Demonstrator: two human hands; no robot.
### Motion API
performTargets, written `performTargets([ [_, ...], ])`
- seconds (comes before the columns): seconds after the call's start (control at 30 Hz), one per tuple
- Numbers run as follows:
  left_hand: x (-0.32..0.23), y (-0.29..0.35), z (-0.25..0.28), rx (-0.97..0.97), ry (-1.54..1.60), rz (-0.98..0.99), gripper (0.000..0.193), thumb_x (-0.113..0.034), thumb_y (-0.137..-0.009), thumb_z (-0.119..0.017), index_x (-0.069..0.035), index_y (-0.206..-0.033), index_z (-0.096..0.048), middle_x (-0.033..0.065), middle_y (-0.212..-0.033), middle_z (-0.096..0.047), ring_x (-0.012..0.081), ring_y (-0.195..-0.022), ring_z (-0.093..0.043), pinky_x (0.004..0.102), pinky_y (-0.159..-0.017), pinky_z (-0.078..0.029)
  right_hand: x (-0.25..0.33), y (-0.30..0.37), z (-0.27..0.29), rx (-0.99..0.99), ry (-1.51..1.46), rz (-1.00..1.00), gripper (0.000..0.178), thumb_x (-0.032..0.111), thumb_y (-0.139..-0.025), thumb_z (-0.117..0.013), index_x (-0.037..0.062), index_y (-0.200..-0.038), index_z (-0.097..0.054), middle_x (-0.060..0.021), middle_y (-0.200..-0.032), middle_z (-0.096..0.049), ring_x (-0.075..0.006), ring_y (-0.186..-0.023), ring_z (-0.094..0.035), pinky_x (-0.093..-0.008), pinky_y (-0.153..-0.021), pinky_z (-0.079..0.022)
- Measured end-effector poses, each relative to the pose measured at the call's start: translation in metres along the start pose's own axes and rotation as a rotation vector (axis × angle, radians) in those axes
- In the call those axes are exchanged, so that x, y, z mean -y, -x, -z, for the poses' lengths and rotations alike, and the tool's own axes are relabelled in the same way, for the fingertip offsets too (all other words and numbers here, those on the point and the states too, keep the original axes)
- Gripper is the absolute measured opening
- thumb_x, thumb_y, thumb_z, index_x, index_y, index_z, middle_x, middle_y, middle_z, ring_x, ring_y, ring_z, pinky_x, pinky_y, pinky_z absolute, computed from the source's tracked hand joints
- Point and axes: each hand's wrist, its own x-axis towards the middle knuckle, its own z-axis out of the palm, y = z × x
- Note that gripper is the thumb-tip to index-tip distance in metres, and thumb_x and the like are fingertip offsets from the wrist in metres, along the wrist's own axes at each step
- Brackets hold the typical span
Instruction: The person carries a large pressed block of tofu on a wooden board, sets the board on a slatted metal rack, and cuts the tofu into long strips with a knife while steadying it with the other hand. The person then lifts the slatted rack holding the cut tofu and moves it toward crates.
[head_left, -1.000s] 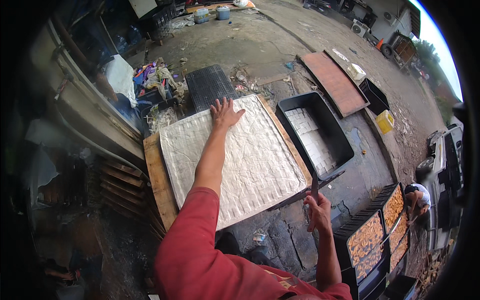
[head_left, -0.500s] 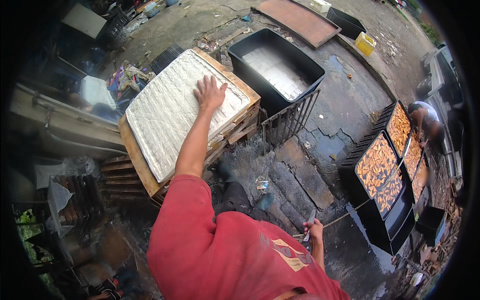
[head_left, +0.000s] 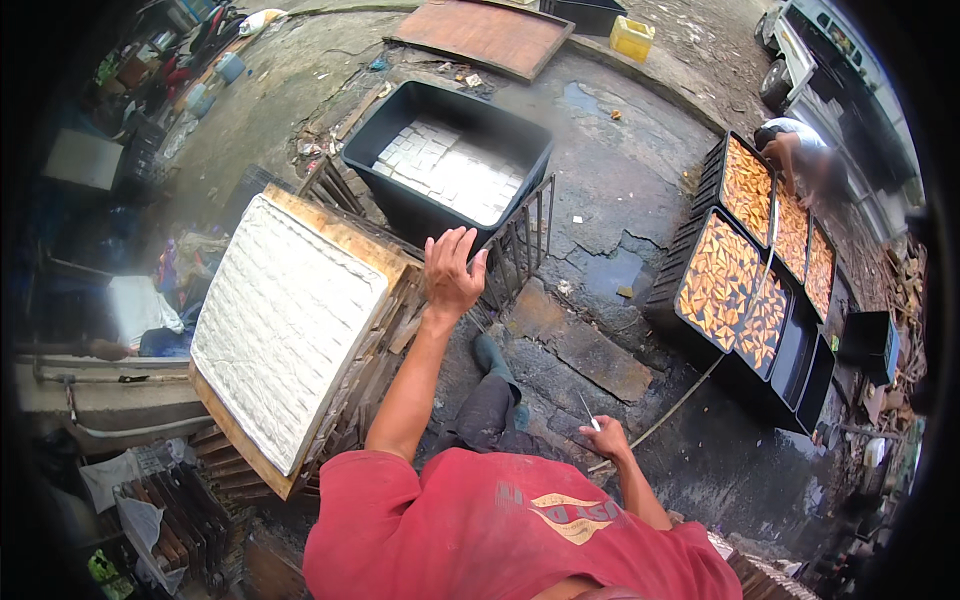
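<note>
My left hand (head_left: 453, 272) is raised beside the near right edge of a wide white slab that looks like tofu (head_left: 290, 325). Its fingers are stretched out and hold nothing. The slab lies on a wooden board (head_left: 335, 238) atop a stack of wooden frames (head_left: 375, 375). Just beyond that hand stands a deep black tub (head_left: 385, 207) with many white blocks (head_left: 450, 165) in it. Low on the right, my right hand (head_left: 607, 438) grips a knife (head_left: 595, 423) by its pale handle, its thin blade pointing up and away from me.
Several black crates (head_left: 672, 318) of orange-brown wedges stand at right, where another person (head_left: 790, 135) bends over them. A metal rail rack (head_left: 535, 225) leans near the tub. Farther off are a brown panel (head_left: 480, 35), a yellow container (head_left: 632, 38) and a truck (head_left: 835, 65).
My left hand has come off the slab's top and moved right, past its edge. My right hand keeps the knife. The whole view has turned, so the slab and tub appear farther left.
</note>
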Motion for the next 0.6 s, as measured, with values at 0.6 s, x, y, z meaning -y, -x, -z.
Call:
performTargets([
  [0.6, -0.047, 0.002, -0.231, 0.629, 0.145, 0.602, 0.035, -0.031, -0.096, -0.068, 0.001, -0.11, -0.07, 0.025, -0.111, -0.071, 0.0454, -0.106, -0.066, 0.053, -0.09, -0.05, -0.046, -0.064, 0.113, -0.32, -0.306, -0.422, 0.037, 0.041, -0.098, -0.066, 0.0054, -0.105, -0.075, -0.0184, -0.089, -0.076, -0.0364, -0.086, -0.073, -0.0469, -0.079, -0.056],
])
